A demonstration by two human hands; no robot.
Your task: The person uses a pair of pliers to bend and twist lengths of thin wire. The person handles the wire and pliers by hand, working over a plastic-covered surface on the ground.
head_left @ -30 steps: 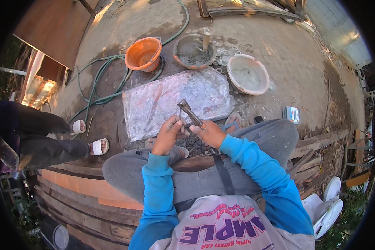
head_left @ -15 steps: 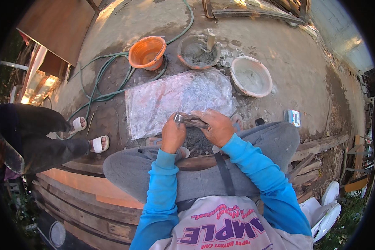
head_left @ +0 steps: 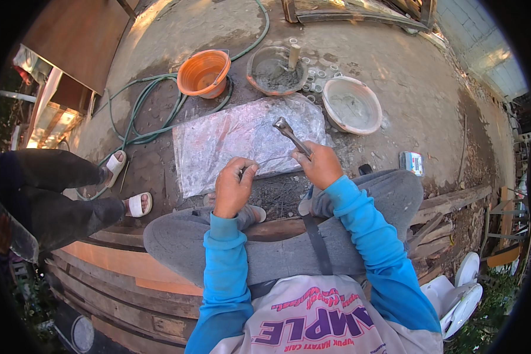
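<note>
In the head view, the person is sitting with knees spread in grey trousers, blue sleeves coming in from the lower edge. The right hand [head_left: 320, 165] is closing firmly around the handle of a metal wrench [head_left: 289, 134], whose head is pointing up and to the far left, over the near right part of a clear plastic sheet [head_left: 236, 138] lying on the concrete ground. The left hand [head_left: 233, 189] is pinching, between thumb and fingertips, one end of a thin wire [head_left: 271, 160] that is running right toward the wrench; the wire is so fine that where it ends is hard to make out. Beyond the sheet, an orange bucket [head_left: 203, 72] is standing at the far left, a round pan of grey mortar [head_left: 275, 71] with a short stick-like handle in it is sitting in the middle, and a pale basin [head_left: 352, 105] is resting to the right. A green hose [head_left: 141, 112] is looping around the bucket. At the left edge, another person's legs and white sandals [head_left: 137, 205] are partly cut off by the dark rim. A small box [head_left: 413, 162] is lying to the right.
</note>
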